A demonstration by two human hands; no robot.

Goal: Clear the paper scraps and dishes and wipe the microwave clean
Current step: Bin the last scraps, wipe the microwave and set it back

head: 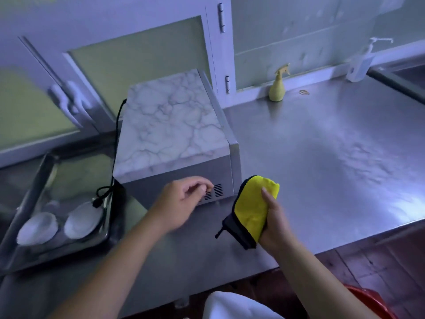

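We find the microwave [170,125] on the steel counter [322,157], hard against the sink [57,257]. Its marbled top faces up and a vented side panel faces the person. Its black cord [116,139] hangs loose over the sink edge with the plug lying free, so we judge the unit has been disconnected for safe wiping.

The right hand [273,217] holds a yellow cloth [253,208]. Fingers and thumb wrap the folded pad and its dark backing hangs below. The cloth is level with the lower front corner of the microwave, just beside it and not touching. We judge it is carried ready for the next pass.

The left hand [184,199] hovers at the vents [213,192], its fingers curled and thumb and forefinger drawn close. We cannot tell whether it pinches a small scrap or nothing at all, nor whether it touches the panel. Its position suggests picking at or steadying the vented side.

Two white bowls [38,229] lie in the sink, so the dishes appear cleared off the counter. No paper scraps are visible on the worktop. A yellow spray bottle [277,88] stands at the back wall, well apart from both hands.

The wiping stage appears to be in hand. The vent slots may trap moisture, so a damp cloth there calls for light pressure.
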